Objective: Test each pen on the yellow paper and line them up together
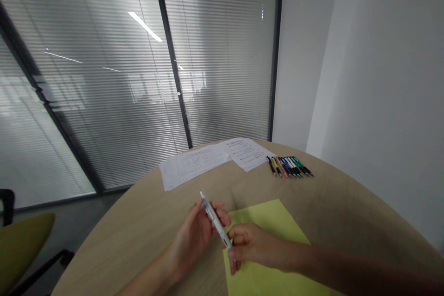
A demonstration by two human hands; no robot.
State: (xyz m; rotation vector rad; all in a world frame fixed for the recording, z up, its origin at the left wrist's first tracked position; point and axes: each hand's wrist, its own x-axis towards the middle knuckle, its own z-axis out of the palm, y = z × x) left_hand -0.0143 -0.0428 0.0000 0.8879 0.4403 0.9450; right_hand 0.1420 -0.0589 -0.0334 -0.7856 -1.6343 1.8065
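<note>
A white pen is held at a slant above the table, its upper end pointing away and to the left. My left hand is closed around the upper part, with the thumb near the clip. At the lower end, the fingers of my right hand pinch the pen, and they hide its end. Beneath my right hand lies a sheet of yellow paper, flat on the wooden table.
Several pens lie side by side toward the right back of the table. Left of them are white printed sheets that partly overlap. A green chair stands at the left, and a white wall borders the right.
</note>
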